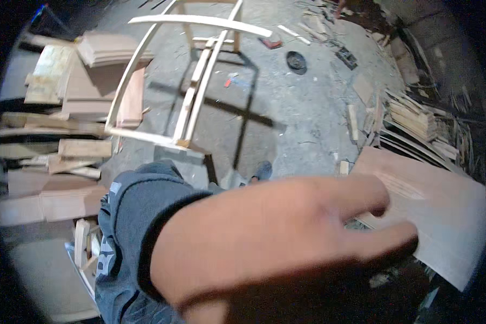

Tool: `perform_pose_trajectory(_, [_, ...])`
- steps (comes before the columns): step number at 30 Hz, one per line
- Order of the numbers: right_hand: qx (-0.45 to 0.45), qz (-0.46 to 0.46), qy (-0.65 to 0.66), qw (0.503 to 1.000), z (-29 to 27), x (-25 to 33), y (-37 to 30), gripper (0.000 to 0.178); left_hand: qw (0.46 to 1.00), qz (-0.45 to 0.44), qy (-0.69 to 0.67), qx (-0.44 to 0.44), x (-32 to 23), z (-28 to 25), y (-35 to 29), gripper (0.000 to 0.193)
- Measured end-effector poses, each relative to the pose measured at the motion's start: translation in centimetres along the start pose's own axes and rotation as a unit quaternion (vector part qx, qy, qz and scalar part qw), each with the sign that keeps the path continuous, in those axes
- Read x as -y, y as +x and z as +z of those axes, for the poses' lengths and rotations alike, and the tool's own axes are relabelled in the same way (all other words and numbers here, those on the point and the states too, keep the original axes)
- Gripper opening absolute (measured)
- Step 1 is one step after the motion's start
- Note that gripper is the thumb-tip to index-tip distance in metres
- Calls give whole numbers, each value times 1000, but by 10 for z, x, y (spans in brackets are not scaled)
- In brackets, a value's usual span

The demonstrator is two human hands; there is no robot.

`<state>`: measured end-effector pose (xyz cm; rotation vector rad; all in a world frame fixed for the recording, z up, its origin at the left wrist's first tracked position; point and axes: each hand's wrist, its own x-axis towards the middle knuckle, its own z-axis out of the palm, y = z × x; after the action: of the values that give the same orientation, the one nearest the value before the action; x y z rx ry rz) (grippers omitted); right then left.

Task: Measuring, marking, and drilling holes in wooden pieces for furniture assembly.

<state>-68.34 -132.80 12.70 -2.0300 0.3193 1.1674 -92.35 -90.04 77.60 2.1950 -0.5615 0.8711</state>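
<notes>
Left hand (264,232) looms large from the centre down toward five o'clock, its dark sleeve (140,237) coming in from eight; two digits reach toward four o'clock and stand apart, nothing visible between them; the palm side is lost in shadow (a nuisance from my remote seat), so I cannot tell how far it closes or whether it grips anything; the right hand is out of my view, its state unknown.

At eleven o'clock I see a pale wooden frame (146,136) standing on the floor (318,124) beyond the hand, probably set there for access from several sides; a curved strip (202,20) appears to rest across its far part, using the rails as support; behind the digits, toward four o'clock, a pinkish board (443,227) lies flat, perhaps to keep it straight; stacked panels (110,48) at ten o'clock look set aside to leave walking room.
</notes>
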Motion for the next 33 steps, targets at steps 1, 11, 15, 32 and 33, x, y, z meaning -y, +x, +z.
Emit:
perform_pose_trajectory(1, [4,3,22,1000,-11,15,14,35,1000,8,8,3,21,9,25,31])
perform_pose_trajectory(11, [-52,-13,65,996,-156,63,122,32,844,-484,-229,-18,350,208,-90,50])
perform_pose_trajectory(15, [-10,-134,-203,970,-129,80,201,28,726,-685,-17,56,416,273,-265,60])
perform_pose_trajectory(32, [-79,-82,-42,993,-83,536,368,20,627,-775,50,66,789,264,-269,41])
perform_pose_trajectory(33, [-41,-110,128,985,-79,567,369,19,655,-751,-82,-5,831,241,-265,41])
